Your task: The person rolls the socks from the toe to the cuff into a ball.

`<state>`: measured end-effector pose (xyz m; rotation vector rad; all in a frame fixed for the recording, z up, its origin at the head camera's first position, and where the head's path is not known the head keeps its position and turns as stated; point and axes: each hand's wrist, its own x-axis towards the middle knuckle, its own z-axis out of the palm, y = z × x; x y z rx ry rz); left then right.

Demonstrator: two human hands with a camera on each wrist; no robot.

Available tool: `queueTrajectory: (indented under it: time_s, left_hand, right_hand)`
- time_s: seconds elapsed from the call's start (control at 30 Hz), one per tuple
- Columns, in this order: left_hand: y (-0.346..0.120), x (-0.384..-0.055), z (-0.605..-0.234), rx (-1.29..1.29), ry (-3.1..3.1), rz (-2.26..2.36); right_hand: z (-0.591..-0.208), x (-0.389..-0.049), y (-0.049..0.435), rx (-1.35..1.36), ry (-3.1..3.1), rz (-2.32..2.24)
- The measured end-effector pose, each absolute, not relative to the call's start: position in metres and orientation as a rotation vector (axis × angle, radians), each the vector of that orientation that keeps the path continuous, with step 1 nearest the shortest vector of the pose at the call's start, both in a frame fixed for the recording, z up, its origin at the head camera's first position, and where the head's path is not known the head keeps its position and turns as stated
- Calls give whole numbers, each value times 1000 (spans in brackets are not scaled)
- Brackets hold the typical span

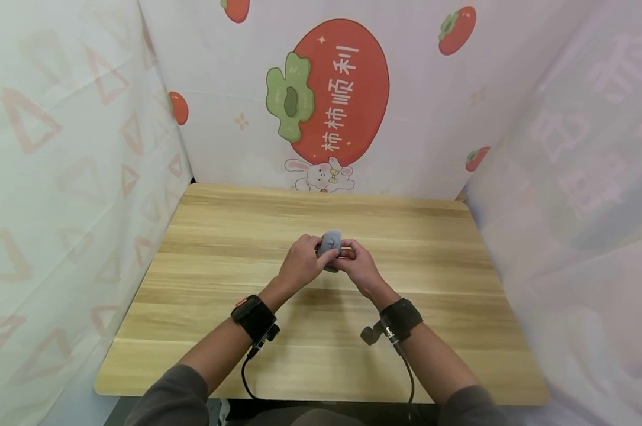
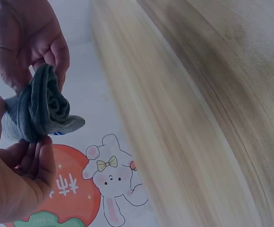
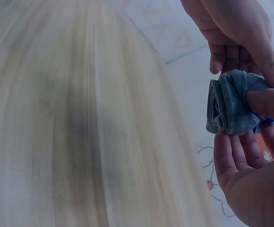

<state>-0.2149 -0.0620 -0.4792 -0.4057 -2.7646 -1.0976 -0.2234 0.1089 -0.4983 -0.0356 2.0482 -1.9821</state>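
Note:
A grey-blue rolled-up sock is held in the air above the table by both hands. My left hand grips it from the left, thumb on the near side. From the right, my right hand pinches it between thumb and fingers. In the left wrist view the spiral end of the rolled-up sock shows ribbed, layered fabric and a small blue mark. The right wrist view shows the thumb of my right hand on top of the roll, fingers beneath it.
Below the hands lies a wood-grain table. White printed cloth hangs behind its far edge, with more cloth at both sides. Each wrist carries a black strap with a camera and cable.

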Motion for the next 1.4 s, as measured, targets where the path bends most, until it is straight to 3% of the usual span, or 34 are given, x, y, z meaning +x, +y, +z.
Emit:
queueTrajectory:
  time_s: [0.63,0.87,1.1,1.4]
  left_hand:
    - [-84,-234,-494,-300,-2776,-1516]
    - [-88,-232,-489,-492,-2791,-1771]
    - [-85,-228,-486,-725,-2829,-1930]
    - [-86,-230,-482,-716,-2866,-1784]
  right_hand:
    - [-489,-223,110,-148,2100,-1876]
    - [-487,-227,114,-55,2047,-1895]
    - [-481,-227,122,-298,1922,-1761]
    - [-474,-227,122,-298,1979,-1708]
